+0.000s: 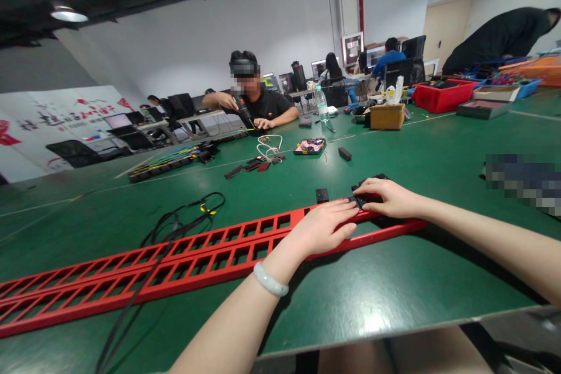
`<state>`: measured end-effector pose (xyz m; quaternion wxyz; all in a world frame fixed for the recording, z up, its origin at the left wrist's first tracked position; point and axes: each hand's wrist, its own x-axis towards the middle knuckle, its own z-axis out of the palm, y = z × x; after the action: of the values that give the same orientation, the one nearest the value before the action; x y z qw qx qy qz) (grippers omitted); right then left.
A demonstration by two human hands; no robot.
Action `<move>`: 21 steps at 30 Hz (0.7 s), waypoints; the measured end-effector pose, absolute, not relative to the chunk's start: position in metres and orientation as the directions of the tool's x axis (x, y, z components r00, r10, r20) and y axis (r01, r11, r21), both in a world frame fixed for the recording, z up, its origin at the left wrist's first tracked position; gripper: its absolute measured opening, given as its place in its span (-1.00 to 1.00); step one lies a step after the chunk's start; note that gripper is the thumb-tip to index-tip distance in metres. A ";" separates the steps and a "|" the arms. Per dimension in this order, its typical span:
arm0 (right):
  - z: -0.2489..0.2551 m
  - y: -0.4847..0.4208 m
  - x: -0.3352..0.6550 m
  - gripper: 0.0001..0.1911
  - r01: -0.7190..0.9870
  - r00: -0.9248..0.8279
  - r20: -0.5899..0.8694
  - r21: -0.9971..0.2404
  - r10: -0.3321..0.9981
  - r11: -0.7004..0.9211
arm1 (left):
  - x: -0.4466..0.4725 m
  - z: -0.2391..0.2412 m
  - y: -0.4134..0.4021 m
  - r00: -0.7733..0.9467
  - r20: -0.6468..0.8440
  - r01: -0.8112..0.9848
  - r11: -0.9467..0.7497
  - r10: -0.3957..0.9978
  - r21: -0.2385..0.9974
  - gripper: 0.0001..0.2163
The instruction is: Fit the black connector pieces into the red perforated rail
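A long red metal frame (184, 257) with rows of rectangular openings lies across the green table (394, 286). My left hand (326, 225) lies flat on its right end, fingers stretched out. My right hand (385, 196) presses its fingers on small black socket modules (372, 201) seated in the frame's right end. One loose black module (322, 194) sits just behind the frame.
Black cables (184, 219) coil on the table and cross the frame. Across the table a person works with a power screwdriver (242, 108) on another strip. A parts tray (309, 146), white cable (268, 146), cardboard box (386, 116) and red bin (442, 96) stand further back.
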<state>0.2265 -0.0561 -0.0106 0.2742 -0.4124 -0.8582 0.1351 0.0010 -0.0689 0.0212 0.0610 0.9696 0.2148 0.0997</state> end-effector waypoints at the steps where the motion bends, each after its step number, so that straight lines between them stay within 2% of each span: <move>1: -0.011 -0.056 0.226 -0.61 0.633 -0.501 0.367 -0.463 0.784 0.621 | 0.001 0.021 -0.069 0.887 0.166 0.406 -0.900 0.430 0.160 -0.65; 8: -0.010 -0.056 0.225 -0.66 0.624 -0.476 0.361 -0.504 0.802 0.597 | 0.001 0.022 -0.069 0.888 0.170 0.404 -0.901 0.428 0.157 -0.65; 21: -0.008 -0.057 0.226 -0.66 0.609 -0.507 0.350 -0.501 0.788 0.615 | 0.002 0.023 -0.069 0.885 0.168 0.412 -0.898 0.435 0.155 -0.66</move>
<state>0.2255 -0.0571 -0.0078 0.2812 -0.4092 -0.8534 0.1585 0.0016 -0.0694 0.0230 0.0576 0.9691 0.2183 0.0994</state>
